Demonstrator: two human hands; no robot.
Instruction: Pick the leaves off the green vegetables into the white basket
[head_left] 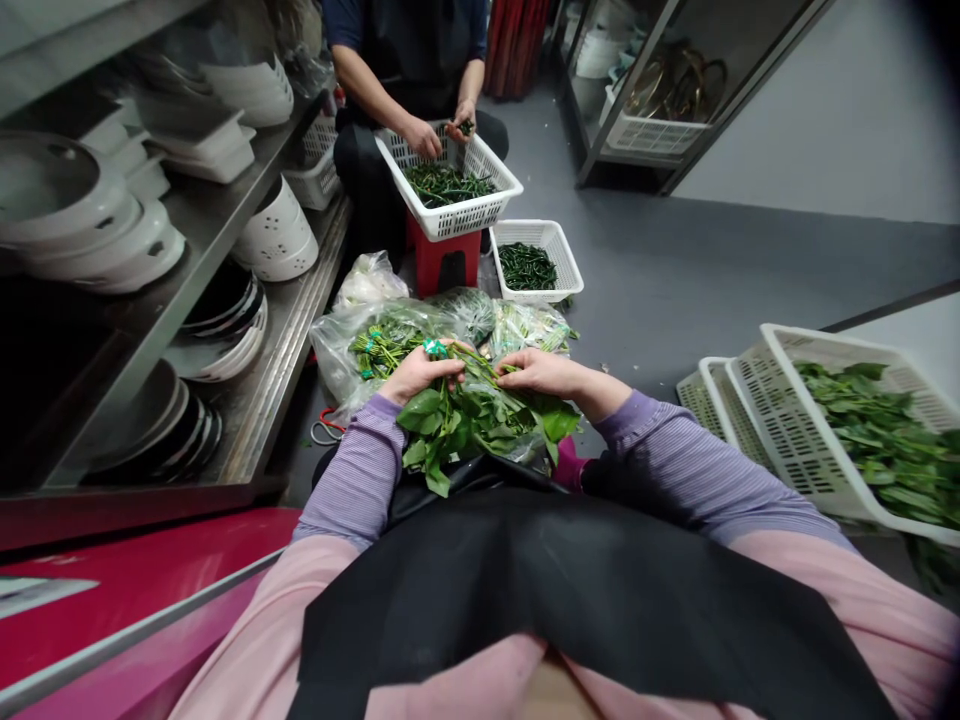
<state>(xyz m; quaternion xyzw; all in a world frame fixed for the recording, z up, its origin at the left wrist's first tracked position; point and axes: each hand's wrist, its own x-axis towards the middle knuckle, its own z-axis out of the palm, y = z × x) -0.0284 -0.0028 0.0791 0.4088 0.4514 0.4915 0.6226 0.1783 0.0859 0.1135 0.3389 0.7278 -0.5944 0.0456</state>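
My left hand is closed round a bunch of leafy greens, whose broad leaves hang down over my lap. A green band or tape shows at the stem end, just above the fingers. With thumb and fingers pinched together, my right hand grips stems of the leafy greens at the right side. Just beyond both hands, a clear plastic bag holds more bundled greens, one with a green band round its stems.
Opposite me a person's hands work over a white basket of green peppers on a red stool. A second pepper basket sits on the floor. At right is a basket of leaves. Metal shelves with dishes line the left.
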